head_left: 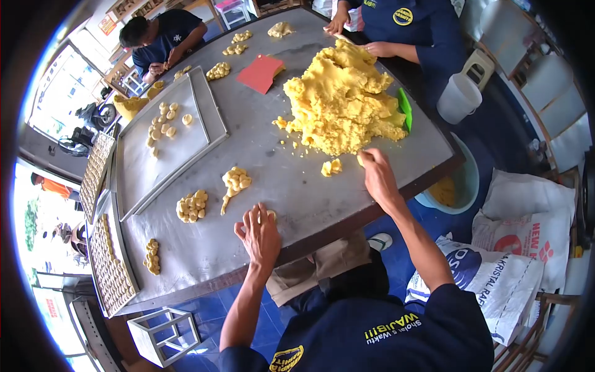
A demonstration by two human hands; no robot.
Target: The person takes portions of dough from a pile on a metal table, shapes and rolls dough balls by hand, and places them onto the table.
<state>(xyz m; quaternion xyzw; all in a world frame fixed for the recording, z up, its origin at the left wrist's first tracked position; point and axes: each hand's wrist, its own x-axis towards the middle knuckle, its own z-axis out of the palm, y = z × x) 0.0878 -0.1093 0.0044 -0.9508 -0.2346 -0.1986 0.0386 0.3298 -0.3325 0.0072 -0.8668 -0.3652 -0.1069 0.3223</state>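
My left hand (259, 237) rests on the metal table with its fingers spread and slightly bent. A small pale dough piece (271, 216) shows at its index finger side, partly hidden. My right hand (379, 177) is closed at the fingertips on a small piece of dough (361, 160), in front of a big heap of crumbly yellow dough (341, 99). Just left of that hand lies a loose yellow lump (331, 167). Clusters of small dough balls (192, 206) and a trailing pile of balls (236, 180) sit beyond my left hand.
A tray (180, 146) with several dough balls stands at the left, near filled trays (114, 273). A green scraper (405, 109) leans on the heap; a red sheet (260, 74) lies behind. Two people work across the table. A basin (468, 180) and sacks (483, 282) sit at the right.
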